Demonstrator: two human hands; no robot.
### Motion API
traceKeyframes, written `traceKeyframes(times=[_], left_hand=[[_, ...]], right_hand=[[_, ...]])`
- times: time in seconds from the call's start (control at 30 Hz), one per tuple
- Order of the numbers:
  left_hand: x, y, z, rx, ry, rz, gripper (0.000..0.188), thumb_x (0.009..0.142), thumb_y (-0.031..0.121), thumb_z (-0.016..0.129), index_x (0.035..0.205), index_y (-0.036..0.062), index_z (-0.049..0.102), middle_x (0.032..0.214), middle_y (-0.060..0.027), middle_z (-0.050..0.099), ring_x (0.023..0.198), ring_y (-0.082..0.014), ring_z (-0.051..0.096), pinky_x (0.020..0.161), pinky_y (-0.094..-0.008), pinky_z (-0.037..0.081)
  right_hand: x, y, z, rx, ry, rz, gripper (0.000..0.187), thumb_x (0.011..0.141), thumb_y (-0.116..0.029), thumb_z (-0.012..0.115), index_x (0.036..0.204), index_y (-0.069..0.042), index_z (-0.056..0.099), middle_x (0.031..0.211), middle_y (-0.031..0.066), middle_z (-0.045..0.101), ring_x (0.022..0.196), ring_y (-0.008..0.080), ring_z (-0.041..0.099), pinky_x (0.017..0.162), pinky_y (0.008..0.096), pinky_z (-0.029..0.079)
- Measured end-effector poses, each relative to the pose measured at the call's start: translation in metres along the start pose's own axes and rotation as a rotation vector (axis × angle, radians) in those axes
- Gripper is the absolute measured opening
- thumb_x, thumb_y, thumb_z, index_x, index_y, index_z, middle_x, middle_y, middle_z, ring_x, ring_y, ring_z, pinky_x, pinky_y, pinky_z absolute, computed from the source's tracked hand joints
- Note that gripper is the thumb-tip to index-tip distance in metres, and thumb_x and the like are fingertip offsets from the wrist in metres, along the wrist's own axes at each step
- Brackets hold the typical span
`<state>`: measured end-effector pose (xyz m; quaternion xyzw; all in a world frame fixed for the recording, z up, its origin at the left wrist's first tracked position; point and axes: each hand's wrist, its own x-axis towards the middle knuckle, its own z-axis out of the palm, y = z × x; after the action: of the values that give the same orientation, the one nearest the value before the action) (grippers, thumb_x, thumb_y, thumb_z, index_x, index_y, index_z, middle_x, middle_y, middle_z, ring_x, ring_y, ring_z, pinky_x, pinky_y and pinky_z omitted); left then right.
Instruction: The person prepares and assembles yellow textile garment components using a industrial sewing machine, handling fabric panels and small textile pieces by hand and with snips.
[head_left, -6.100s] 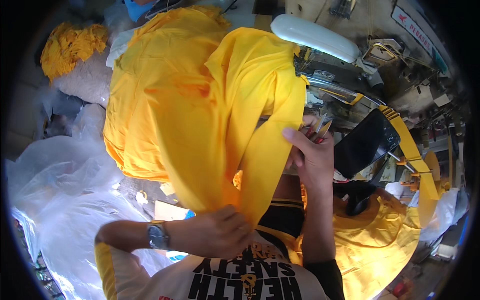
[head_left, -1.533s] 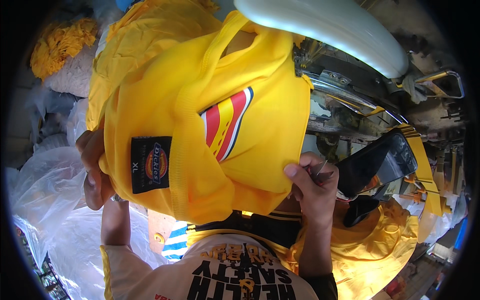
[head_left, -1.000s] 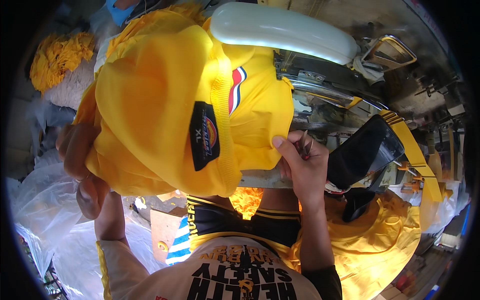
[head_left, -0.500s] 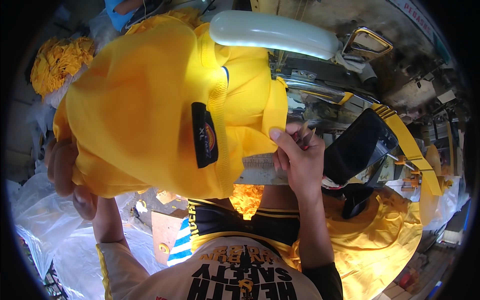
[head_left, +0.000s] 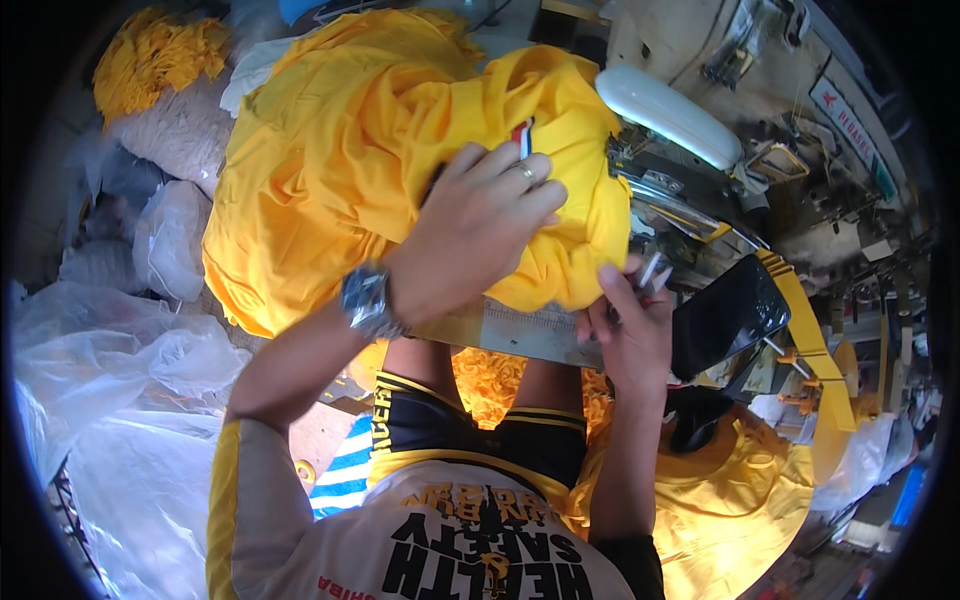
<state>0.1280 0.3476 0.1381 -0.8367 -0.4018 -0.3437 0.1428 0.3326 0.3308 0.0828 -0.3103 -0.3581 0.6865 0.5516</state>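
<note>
Head view: hands (head_left: 475, 225) partly hide yellow garment (head_left: 582, 225).

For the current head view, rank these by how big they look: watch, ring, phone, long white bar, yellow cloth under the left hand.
1. Yellow cloth
2. Phone and white bar: too alike to rank, one broader, the other longer
3. Watch
4. Ring

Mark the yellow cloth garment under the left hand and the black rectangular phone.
Yellow cloth garment (head_left: 590, 220), head view: folds near its right edge.
Black rectangular phone (head_left: 729, 318), head view: middle of its screen.
</note>
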Motion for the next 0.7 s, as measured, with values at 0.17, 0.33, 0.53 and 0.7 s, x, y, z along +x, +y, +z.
traceKeyframes(times=[0.17, 0.33, 0.53, 0.7], left_hand=[[0.04, -0.068, -0.008, -0.015, 0.027, -0.019, 0.011, 0.084, 0.007, 0.058, 0.094, 0.0059, 0.062, 0.094, -0.0115, 0.06, 0.084, -0.0306, 0.059, 0.081, -0.0408, 0.044], [0.003, -0.015, -0.007, -0.081, -0.137, 0.161, 0.018, 0.086, 0.01, 0.058, 0.103, 0.013, 0.062, 0.116, -0.0055, 0.063, 0.109, -0.0262, 0.059, 0.099, -0.0509, 0.035], [-0.042, 0.017, 0.036, 0.136, -0.055, 0.219, 0.018, 0.088, 0.018, 0.056, 0.105, 0.0162, 0.06, 0.14, -0.0018, 0.052, 0.133, -0.0217, 0.046, 0.109, -0.0589, 0.02], [-0.029, 0.01, 0.035, 0.188, 0.029, 0.189, 0.016, 0.085, 0.019, 0.061, 0.101, 0.0145, 0.06, 0.137, -0.0014, 0.055, 0.132, -0.0202, 0.048, 0.108, -0.0591, 0.022]], right_hand=[[0.002, 0.005, 0.009, -0.105, 0.018, -0.073, 0.012, 0.086, -0.006, 0.07, 0.087, -0.001, 0.06, 0.061, 0.0002, 0.053, 0.041, 0.0044, 0.041, 0.04, 0.0239, 0.042], [-0.012, 0.018, -0.002, -0.079, 0.097, 0.037, 0.012, 0.085, -0.004, 0.071, 0.088, 0.002, 0.061, 0.06, -0.0003, 0.053, 0.04, 0.0048, 0.041, 0.04, 0.0213, 0.04], [-0.024, 0.016, -0.006, -0.104, 0.071, 0.013, 0.009, 0.086, -0.002, 0.07, 0.09, 0.003, 0.063, 0.064, 0.0011, 0.059, 0.042, 0.0031, 0.043, 0.04, 0.0191, 0.038], [-0.012, 0.005, 0.006, -0.106, 0.098, -0.025, 0.012, 0.086, -0.003, 0.07, 0.092, 0.003, 0.062, 0.062, 0.0005, 0.057, 0.042, 0.0026, 0.042, 0.041, 0.0192, 0.04]])
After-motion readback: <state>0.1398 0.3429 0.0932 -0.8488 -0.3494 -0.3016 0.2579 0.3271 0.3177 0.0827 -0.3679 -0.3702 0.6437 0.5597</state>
